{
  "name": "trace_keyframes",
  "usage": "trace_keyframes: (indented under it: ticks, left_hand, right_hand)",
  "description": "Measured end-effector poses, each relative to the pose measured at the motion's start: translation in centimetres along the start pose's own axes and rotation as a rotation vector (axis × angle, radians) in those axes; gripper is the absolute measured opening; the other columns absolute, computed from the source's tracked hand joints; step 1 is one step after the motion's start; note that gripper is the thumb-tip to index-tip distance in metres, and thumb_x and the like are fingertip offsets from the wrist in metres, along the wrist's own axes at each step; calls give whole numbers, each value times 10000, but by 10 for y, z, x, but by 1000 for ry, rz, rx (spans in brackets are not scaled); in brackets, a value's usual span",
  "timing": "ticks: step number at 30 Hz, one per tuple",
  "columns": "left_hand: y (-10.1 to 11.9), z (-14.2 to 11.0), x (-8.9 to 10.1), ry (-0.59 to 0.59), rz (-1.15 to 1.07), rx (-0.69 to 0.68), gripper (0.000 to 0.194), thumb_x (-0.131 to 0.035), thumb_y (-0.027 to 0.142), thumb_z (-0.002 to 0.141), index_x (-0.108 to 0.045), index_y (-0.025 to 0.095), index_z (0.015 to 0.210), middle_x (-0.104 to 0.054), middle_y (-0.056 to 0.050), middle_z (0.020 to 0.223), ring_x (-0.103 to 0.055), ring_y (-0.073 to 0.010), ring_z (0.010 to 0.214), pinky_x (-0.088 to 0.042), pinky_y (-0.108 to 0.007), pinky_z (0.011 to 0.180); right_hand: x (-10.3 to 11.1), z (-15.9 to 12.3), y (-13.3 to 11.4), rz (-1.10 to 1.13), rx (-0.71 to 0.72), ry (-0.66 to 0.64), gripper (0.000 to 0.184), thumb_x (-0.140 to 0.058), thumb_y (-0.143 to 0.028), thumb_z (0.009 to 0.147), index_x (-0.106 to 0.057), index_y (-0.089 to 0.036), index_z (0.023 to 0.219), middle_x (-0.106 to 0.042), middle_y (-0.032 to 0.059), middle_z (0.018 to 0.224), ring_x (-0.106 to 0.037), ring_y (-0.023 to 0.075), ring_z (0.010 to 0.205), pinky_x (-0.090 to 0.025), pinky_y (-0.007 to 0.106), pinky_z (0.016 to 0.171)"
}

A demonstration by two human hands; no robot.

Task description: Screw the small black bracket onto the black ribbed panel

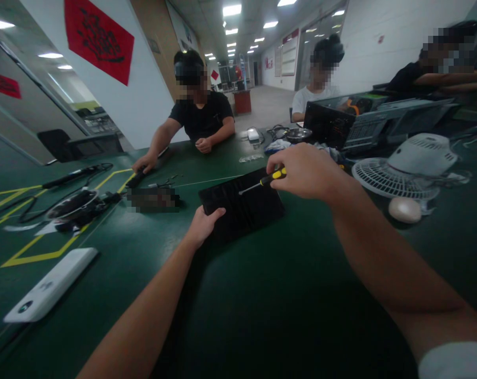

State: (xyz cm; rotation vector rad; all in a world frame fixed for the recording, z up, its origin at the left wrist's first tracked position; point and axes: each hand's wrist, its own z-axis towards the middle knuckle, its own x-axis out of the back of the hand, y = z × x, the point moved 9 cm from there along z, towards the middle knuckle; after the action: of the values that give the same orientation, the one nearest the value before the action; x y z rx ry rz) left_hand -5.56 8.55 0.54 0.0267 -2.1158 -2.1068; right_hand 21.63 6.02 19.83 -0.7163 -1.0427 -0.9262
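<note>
My left hand (204, 225) grips the left edge of a flat black rectangular panel (258, 213), its thumb lying on the upper face. The panel is tilted above the green table, and dark ridges run across it. In my right hand (301, 171) is a screwdriver (267, 180) with a yellow and black handle. Its metal shaft slants down to the left, and the tip is at the panel's surface near the middle. Whether the tip sits on a screw, I cannot tell. The far fingers of my right hand are partly hidden behind the handle.
A white power bank-like box (52, 287) lies at the near left. Cables and a round dark part (75, 205) sit on yellow-taped lines. At right are a fan grille (394, 179), its white housing and an open computer case (380, 118). Three people sit across the green table (286, 316).
</note>
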Motion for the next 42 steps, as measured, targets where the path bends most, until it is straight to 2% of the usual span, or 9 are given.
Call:
trace_keyframes:
  ticks: [28,35,42]
  left_hand:
    - [5,-4,-2,8,-10,-2,508,-925,447,608,-771,156,995,-804,-69,946,-760,-287,873,-607,-472,918]
    - [6,-4,-4,4,-21,5,511,-928,442,593,-764,151,980,-799,-67,939,-758,-280,879,-609,-448,907]
    - [6,-4,-4,-1,-5,5,493,-921,444,606,-760,160,976,-790,-58,934,-750,-268,859,-610,-421,870]
  right_hand:
    - [-4,1,6,29,21,-65,282,-722,-307,826,-831,-224,1073,-794,104,1013,-711,288,914,-503,402,786]
    - [-3,1,7,22,12,-72,288,-718,-317,815,-836,-230,1063,-796,101,1003,-716,295,929,-502,397,783]
    - [-8,0,3,-17,55,-152,296,-687,-359,843,-835,-215,1055,-792,112,981,-714,304,925,-481,394,751]
